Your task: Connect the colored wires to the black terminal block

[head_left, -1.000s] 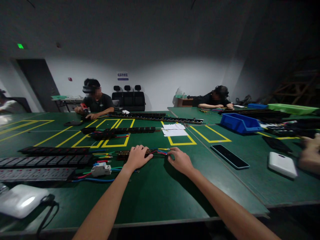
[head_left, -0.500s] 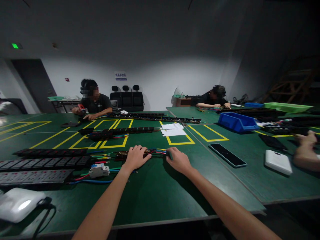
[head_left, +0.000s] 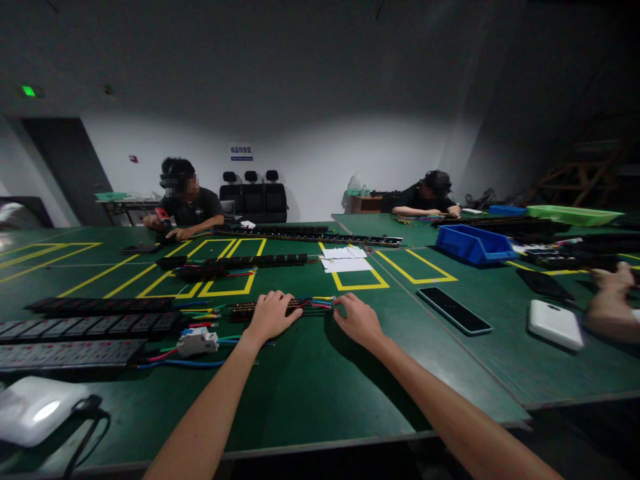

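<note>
My left grip (head_left: 273,313) lies draped over a dark strip (head_left: 242,311), my right grip (head_left: 357,319) curled at the far ends of coloured wires (head_left: 314,305); I cannot tell whether either is clenched. The strip sits on the bench (head_left: 310,400) directly under the left, the nearer one, its long axis running left to right, wires pointing toward the right.

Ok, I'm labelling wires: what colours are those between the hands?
The wires show yellow, blue and red, in the head view.
</note>
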Demonstrator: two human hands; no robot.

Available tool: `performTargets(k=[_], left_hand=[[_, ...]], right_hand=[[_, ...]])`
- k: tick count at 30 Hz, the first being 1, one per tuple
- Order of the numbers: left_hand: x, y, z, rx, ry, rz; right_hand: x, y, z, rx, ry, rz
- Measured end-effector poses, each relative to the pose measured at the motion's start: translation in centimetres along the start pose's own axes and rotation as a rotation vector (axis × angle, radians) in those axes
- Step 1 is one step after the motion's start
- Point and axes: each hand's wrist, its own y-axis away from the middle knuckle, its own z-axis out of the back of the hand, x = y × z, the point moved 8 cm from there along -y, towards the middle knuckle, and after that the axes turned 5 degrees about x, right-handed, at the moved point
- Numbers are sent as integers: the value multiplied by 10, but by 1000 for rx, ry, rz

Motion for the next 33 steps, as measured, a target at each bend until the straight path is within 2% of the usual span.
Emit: performTargets(k=[3,8,13,18,22,25,29,33], left_hand=[[0,0,0,-17,-17,-3],[0,-1,0,-12,-7,-3],[1,-1,-1,-3,3,0],[2,-2,-2,-10,6,-1],[2,-3,-3,0,22,-3],[2,-2,-3,0,26,-6],[2,-2,-3,-25,5,-8],[3,-1,-4,-53,-7,-12]], right_hand=[[1,0,5,-51,-19,11],[7,0,-1,1,-7,90],[-1,-2,1,-58,-22,29],[-2,-2,-5,-1,21,26],[-1,0,6,-123,-23,38],[1,0,8,-182,-49,114],[7,-1,-4,-101,-30,243],[6,-2,-7,-85,-61,237]])
